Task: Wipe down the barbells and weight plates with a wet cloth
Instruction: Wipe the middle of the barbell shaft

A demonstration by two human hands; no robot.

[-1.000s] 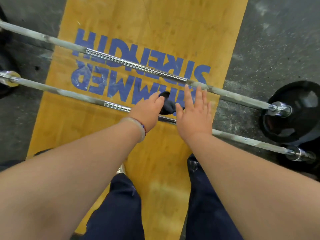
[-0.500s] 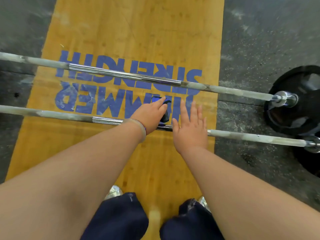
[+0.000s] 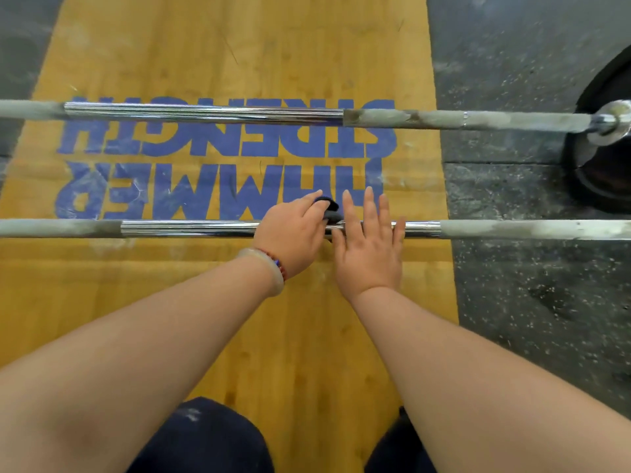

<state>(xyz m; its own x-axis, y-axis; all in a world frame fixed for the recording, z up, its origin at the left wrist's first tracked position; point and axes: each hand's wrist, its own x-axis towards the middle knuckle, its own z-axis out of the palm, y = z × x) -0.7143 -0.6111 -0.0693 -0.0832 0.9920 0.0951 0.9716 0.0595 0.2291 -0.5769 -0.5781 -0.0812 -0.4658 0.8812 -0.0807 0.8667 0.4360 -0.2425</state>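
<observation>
**Head view.** A near steel barbell (image 3: 187, 229) is lying on the floor with its long axis running left to right across the frame. It is crossing a yellow wooden lifting platform (image 3: 239, 46) printed with blue lettering.

The left hand (image 3: 290, 230) is gripping a small dark blue cloth (image 3: 328, 209). Its fingers are curled round the cloth and are pressing it onto the bright chromed middle of this bar. The right hand (image 3: 370, 249) is lying just beside it, holding nothing, with its fingers straight and slightly spread flat across the same bar. The cloth is showing between the two hands, on the bar's far side.

A far steel barbell (image 3: 205, 114) is lying parallel and well apart. Its right end is sitting in a black round weight plate (image 3: 601, 175) on the dark speckled rubber floor (image 3: 529, 302). Both bars are showing chalky grey outer stretches.

**Judgement.** The step in hand appears to be wiping the near bar's shaft, and much of the task looks undone.

- **Direction of stroke:** any stroke will have to run along the left-right axis.
- **To the right:** the right hand is sitting directly in the cloth's path.
- **To the left:** the chalked stretch is lying open to the left hand.
- **The plate:** it is lying nearer the right arm.
</observation>
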